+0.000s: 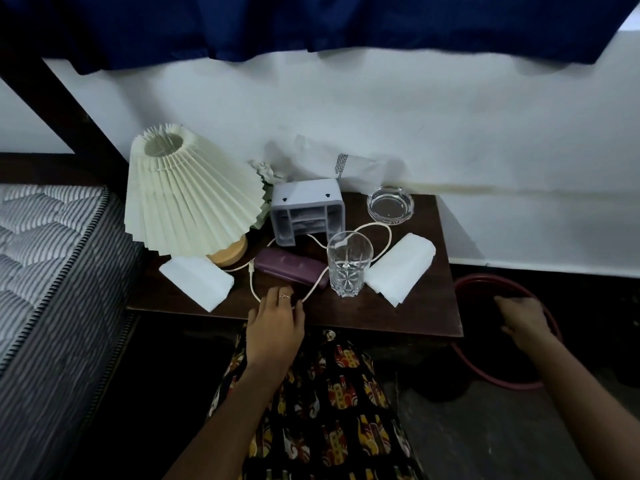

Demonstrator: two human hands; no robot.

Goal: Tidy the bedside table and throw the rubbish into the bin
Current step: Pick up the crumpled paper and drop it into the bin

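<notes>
A dark wooden bedside table carries a tilted cream pleated lamp, a purple case, a clear drinking glass, a glass ashtray, a tipped grey organiser and a white cable. One folded white tissue lies front left, another tissue front right. A crumpled plastic wrapper leans on the wall behind. My left hand rests at the table's front edge, fingers on the cable loop. My right hand hovers over the red-rimmed bin, fingers relaxed, holding nothing.
A striped mattress borders the table on the left. A white wall runs behind, with a blue curtain hanging above. The bin stands on the dark floor right of the table.
</notes>
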